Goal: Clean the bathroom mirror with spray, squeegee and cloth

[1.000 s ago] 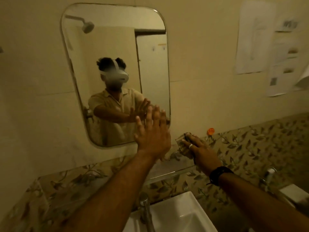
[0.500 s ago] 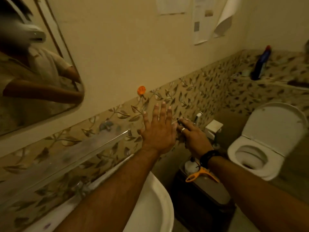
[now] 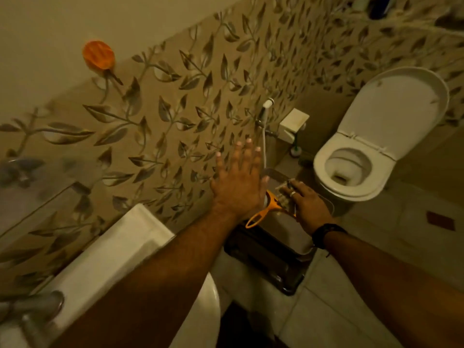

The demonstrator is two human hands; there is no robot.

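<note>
My left hand is held flat with its fingers spread, holding nothing, just in front of the leaf-patterned wall tiles. My right hand is lower and to the right, gripping a small checked cloth over the top of a dark stand. An orange squeegee lies on that stand, its handle pointing toward me and its head partly under the cloth and my left hand. The mirror is out of view. I cannot make out the spray bottle.
A white sink with a metal tap is at lower left, a glass shelf above it. A toilet with its lid up stands at right. A hand shower and an orange hook are on the wall.
The view swung right and down from the mirror to the stand beside the toilet. Both hands left the mirror; the right hand brought the cloth down onto the squeegee.
</note>
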